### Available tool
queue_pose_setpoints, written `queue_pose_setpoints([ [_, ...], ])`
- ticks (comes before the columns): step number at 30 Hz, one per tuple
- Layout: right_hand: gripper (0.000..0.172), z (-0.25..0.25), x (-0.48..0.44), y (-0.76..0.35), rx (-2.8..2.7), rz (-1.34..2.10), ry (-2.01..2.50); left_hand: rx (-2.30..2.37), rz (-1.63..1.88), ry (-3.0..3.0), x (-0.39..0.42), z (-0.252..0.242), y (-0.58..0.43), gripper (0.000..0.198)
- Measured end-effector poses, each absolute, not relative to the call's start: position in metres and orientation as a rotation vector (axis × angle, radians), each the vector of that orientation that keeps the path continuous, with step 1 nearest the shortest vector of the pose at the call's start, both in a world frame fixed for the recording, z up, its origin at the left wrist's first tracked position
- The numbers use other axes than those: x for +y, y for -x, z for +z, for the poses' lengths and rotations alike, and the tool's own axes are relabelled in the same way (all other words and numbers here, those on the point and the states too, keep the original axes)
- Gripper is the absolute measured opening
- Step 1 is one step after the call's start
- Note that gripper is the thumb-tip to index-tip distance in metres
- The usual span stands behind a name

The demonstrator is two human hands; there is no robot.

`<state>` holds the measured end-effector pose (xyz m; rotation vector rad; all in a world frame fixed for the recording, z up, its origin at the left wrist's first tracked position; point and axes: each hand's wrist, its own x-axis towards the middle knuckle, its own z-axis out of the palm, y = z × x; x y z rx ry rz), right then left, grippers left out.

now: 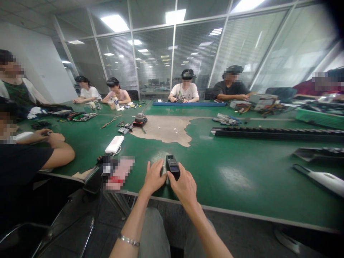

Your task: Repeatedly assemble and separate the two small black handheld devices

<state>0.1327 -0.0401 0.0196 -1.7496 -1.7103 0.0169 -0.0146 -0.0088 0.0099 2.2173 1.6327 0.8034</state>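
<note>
So a black boxy device (pixel 172 162) is pinched at its near end between the thumb and fingers of the right hand (pixel 186 183), probably so the top face isn't covered. Whether its underside is rested on the green tabletop (pixel 209 157) can't really be told. Just left of the grip, the left hand (pixel 154 176) is loosely curved, thumb spread, nothing held (actual contact can't be made out). Both forearms are angled inward, and a white corded brick (pixel 114 144) is parked ahead-left of the grip.
</note>
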Motion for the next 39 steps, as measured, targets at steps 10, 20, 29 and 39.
queue_pose_setpoints([
  [10, 0.072, 0.005, -0.034, -0.136, -1.702, 0.021, 1.621, 1.624, 0.811, -2.218, -0.009, 0.009, 0.015, 0.059],
  [20, 0.059, 0.002, -0.038, -0.135, -1.718, 0.035, 1.672, 1.628, 0.812, -2.206, -0.01, 0.011, 0.014, 0.057],
  [29, 0.048, 0.012, -0.039, -0.133, -1.701, 0.136, 1.613, 1.653, 0.792, -2.221, -0.011, 0.011, 0.015, 0.055],
  [39, 0.055, 0.048, -0.023, -0.161, -1.437, 0.293, 1.45, 1.666, 0.747, -2.223, -0.014, 0.013, 0.014, 0.064],
])
